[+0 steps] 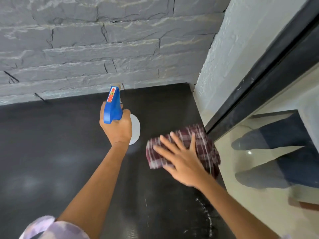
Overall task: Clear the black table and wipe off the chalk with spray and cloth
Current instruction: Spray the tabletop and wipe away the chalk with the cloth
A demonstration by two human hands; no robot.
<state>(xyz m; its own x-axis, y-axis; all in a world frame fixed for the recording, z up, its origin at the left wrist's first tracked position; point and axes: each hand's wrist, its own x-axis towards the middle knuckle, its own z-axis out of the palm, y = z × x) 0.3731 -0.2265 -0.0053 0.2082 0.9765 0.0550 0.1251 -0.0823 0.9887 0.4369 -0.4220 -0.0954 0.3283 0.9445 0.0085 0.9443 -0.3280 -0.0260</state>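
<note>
Plaid cloth (203,145): soft, limp; right hand (181,157) presses flat at counter (51,152) right edge. Left hand (117,126) grips spray bottle (113,107).

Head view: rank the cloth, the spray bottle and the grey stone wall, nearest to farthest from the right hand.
1. Cloth, under the right hand.
2. Spray bottle, left of it, in the left hand.
3. Grey stone wall, behind the table.
</note>
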